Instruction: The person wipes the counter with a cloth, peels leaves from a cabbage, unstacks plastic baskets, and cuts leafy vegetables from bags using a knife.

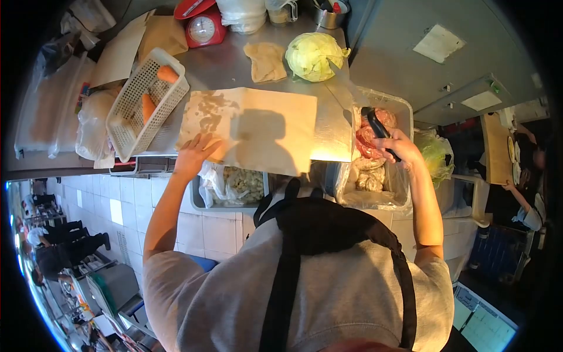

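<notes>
Tan board under left hand, black-handled tool in right

Tan surface, centre of frame: the board (302, 129) lies on the steel counter (237, 67), its near edge toward my body; dark, wet-looking patches mark its upper left, and a shadow falls across its middle.

Left hand (199, 151): palm down on the board's left edge, fingers a little apart, thumb out toward the middle; it rests there and grips nothing that I can see.

Right hand (399, 145): fingers clamped round the handle of the black-handled tool (378, 124), right of centre, above the bin (409, 117) of bagged, reddish contents (368, 141); a thin grey shape runs from the handle toward the cabbage (311, 56), upper centre; probably a blade, though its edge is too faint to be sure.

Step in hand, as I judge it: board steadied, tool held off to its right; I see no cut being made. A next move would, I judge, call for a firm grip, the tool's far end kept off the bags, and left fingertips out of its path.

Around: folded cloth (265, 61) left of the cabbage; white basket (179, 73) with carrots (148, 108), upper left; pale pieces (245, 183) in a lower bin (234, 207), below the board.
</notes>
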A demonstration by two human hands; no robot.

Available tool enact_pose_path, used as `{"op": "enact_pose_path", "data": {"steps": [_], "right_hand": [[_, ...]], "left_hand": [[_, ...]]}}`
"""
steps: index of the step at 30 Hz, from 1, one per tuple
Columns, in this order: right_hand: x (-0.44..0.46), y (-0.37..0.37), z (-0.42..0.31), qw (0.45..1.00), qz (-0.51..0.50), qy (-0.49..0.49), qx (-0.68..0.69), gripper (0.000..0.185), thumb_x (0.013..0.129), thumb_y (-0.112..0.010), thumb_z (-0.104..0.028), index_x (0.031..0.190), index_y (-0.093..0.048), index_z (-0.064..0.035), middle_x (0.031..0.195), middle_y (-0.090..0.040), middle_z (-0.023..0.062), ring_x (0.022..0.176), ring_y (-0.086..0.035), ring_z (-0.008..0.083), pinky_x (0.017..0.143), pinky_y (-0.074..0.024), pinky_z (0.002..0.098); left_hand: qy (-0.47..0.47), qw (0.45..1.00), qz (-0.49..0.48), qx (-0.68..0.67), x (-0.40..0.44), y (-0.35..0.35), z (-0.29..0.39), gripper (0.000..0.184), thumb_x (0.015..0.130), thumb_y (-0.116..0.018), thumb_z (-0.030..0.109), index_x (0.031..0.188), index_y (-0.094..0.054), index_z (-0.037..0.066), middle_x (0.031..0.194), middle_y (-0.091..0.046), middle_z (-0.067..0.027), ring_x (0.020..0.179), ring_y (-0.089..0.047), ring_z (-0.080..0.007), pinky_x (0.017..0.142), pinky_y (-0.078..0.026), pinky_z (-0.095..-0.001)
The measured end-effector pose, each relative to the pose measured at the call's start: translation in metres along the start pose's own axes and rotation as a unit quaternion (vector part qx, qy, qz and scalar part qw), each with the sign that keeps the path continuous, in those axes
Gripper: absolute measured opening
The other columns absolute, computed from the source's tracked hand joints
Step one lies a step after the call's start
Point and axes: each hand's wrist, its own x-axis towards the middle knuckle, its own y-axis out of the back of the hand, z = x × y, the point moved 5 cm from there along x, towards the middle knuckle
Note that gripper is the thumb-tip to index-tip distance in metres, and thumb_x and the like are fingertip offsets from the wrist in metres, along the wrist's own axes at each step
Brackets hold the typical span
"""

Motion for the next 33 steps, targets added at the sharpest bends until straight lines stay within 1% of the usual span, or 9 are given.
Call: {"op": "enact_pose_path", "data": {"steps": [4,7,14,21,24,26,28,32,33], "right_hand": [[0.002,0.002,-0.001,1.0,0.006,0.009,-0.005,0.017,0.074,-0.061,-0.011,0.084,-0.05,-0.0006,0.049,-0.044,-0.001,0.033,-0.036,0.0044,0.031,-0.0247,0.0189],[0.003,0.003,0.0,1.0,0.002,0.009,-0.021,0.019,0.073,-0.059,-0.01,0.087,-0.05,-0.0019,0.052,-0.046,-0.0008,0.035,-0.037,0.0041,0.031,-0.0243,0.0181],[0.0,-0.006,0.0,0.999,-0.004,0.028,-0.017,0.031,0.071,-0.055,-0.007,0.1,-0.05,0.0013,0.058,-0.049,0.0003,0.036,-0.036,0.003,0.033,-0.0244,0.0165],[-0.001,-0.014,0.004,0.999,0.015,0.013,0.028,0.026,0.074,-0.054,-0.003,0.099,-0.048,-0.0004,0.058,-0.047,0.0,0.036,-0.036,0.0038,0.033,-0.0245,0.0173],[-0.002,-0.02,0.009,0.998,0.021,0.009,0.058,0.029,0.074,-0.053,-0.001,0.102,-0.047,-0.0013,0.056,-0.044,-0.0011,0.036,-0.036,0.0048,0.033,-0.0248,0.019],[-0.003,-0.028,0.009,0.997,0.041,0.032,0.055,0.03,0.073,-0.053,0.0,0.103,-0.047,-0.0008,0.055,-0.044,-0.0014,0.035,-0.034,0.005,0.032,-0.0238,0.0194],[-0.007,-0.031,0.011,0.997,0.05,0.025,0.055,0.031,0.073,-0.053,0.001,0.103,-0.048,-0.0007,0.056,-0.043,-0.0024,0.037,-0.035,0.0044,0.034,-0.0243,0.0197],[-0.02,-0.044,0.02,0.999,0.03,0.018,0.033,0.038,0.073,-0.054,0.001,0.11,-0.048,-0.0005,0.061,-0.045,-0.0022,0.042,-0.038,0.0064,0.04,-0.031,0.0201],[-0.026,-0.046,0.02,0.996,0.04,0.069,-0.033,0.036,0.072,-0.055,0.001,0.108,-0.048,0.0005,0.063,-0.046,-0.0027,0.045,-0.041,0.0089,0.043,-0.034,0.0222]], "left_hand": [[0.087,0.977,-0.197,0.005,0.002,0.018,0.003,0.065,0.067,-0.066,0.028,0.126,-0.04,0.025,0.133,-0.034,-0.0111,0.126,-0.023,-0.0358,0.094,-0.028,-0.0559],[0.088,0.977,-0.084,-0.177,0.042,0.023,0.024,0.085,0.059,-0.072,0.04,0.132,-0.031,0.024,0.14,-0.018,-0.0135,0.129,-0.006,-0.0389,0.094,-0.016,-0.0635],[0.04,0.987,0.008,-0.158,0.146,-0.014,0.094,0.065,0.068,-0.061,0.05,0.122,-0.045,0.016,0.129,-0.038,-0.0142,0.121,-0.027,-0.0402,0.094,-0.024,-0.0579],[0.271,0.932,0.18,-0.157,0.253,-0.011,-0.007,0.037,0.072,-0.062,0.026,0.106,-0.054,0.014,0.11,-0.053,-0.0138,0.101,-0.051,-0.0323,0.081,-0.044,-0.0415],[0.25,0.943,0.019,-0.22,0.285,-0.031,-0.034,0.033,0.073,-0.06,0.028,0.102,-0.055,0.012,0.105,-0.055,-0.0168,0.101,-0.051,-0.0348,0.081,-0.044,-0.0416],[0.276,0.94,0.014,-0.2,0.304,-0.032,-0.066,0.035,0.074,-0.058,0.032,0.101,-0.054,0.01,0.101,-0.056,-0.0202,0.103,-0.05,-0.0347,0.081,-0.044,-0.0428],[0.387,0.877,0.159,-0.236,0.3,-0.028,-0.109,0.036,0.076,-0.056,0.034,0.101,-0.053,0.008,0.098,-0.057,-0.0221,0.102,-0.049,-0.0376,0.082,-0.042,-0.045],[0.332,0.863,0.319,-0.209,0.27,0.007,-0.109,0.067,0.075,-0.056,0.048,0.122,-0.039,0.003,0.12,-0.044,-0.0223,0.102,-0.049,-0.038,0.083,-0.042,-0.0444],[0.373,0.795,0.202,-0.434,0.259,0.011,-0.083,0.071,0.076,-0.054,0.051,0.125,-0.035,0.004,0.123,-0.043,-0.0191,0.105,-0.047,-0.0358,0.086,-0.041,-0.0429]]}}
